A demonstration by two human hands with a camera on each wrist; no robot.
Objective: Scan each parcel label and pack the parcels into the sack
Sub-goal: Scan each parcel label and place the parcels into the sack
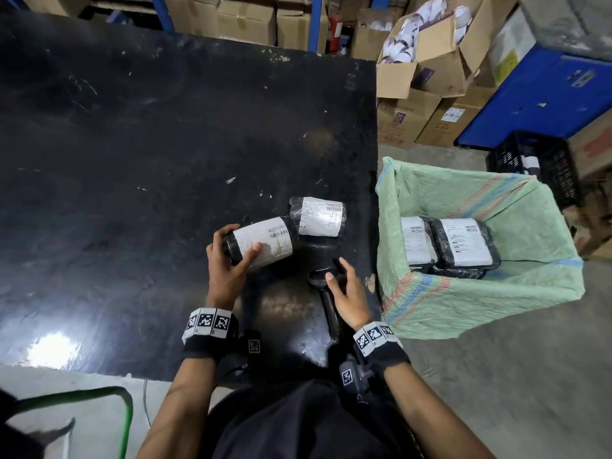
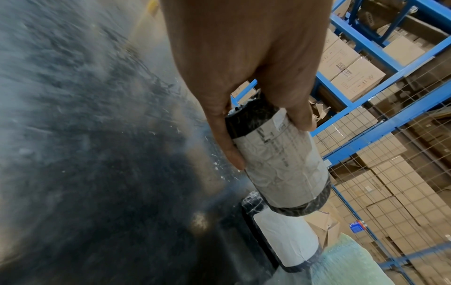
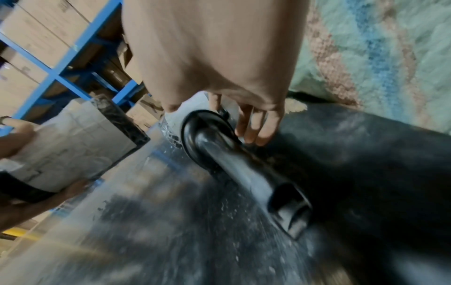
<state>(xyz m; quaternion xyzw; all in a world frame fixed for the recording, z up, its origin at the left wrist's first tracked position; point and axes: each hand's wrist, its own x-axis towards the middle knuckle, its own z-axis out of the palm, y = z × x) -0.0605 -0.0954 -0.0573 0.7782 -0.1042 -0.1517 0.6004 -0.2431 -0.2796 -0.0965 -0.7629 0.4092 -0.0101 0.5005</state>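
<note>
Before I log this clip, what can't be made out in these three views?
- Label text on the held parcel: too small in the head view, blurred in the left wrist view.
- The scanner: partly covered by the right hand; the right wrist view is motion-blurred, so contact is unclear.
- Left hand grip: the far fingers are hidden behind the parcel.
- The sack: only two parcels show; anything beneath is hidden.

Two parcels (image 1: 447,241) in sack (image 1: 530,293), right of table (image 1: 132,160)
</note>
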